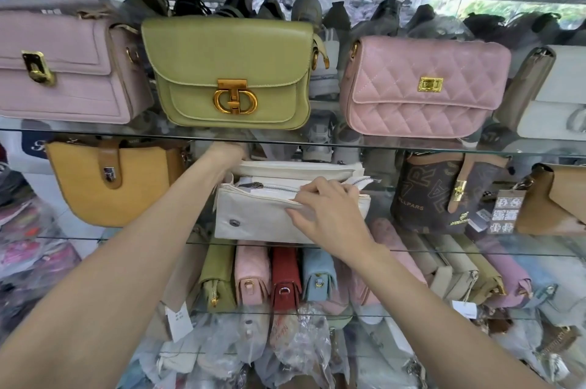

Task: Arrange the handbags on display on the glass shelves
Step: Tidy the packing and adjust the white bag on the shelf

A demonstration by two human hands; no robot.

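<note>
Head view — white handbag, unzipped, flap open — snap visible

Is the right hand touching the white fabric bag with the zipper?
Touching. The head view shows the right hand with fingers pinching the white fabric bag at its top edge.

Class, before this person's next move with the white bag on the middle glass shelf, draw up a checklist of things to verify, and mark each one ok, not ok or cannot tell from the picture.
1. Right hand has a hold on the white bag: ok, its fingers curl over the front top edge.
2. Left hand has a hold: cannot tell, it reaches behind the bag under the upper shelf.
3. Bag's zip closed: not ok, it gapes open at the top.
4. Bag stands on the middle glass shelf: ok.
5. Room on either side: ok, gaps separate it from the yellow bag and the brown monogram bag.
</note>
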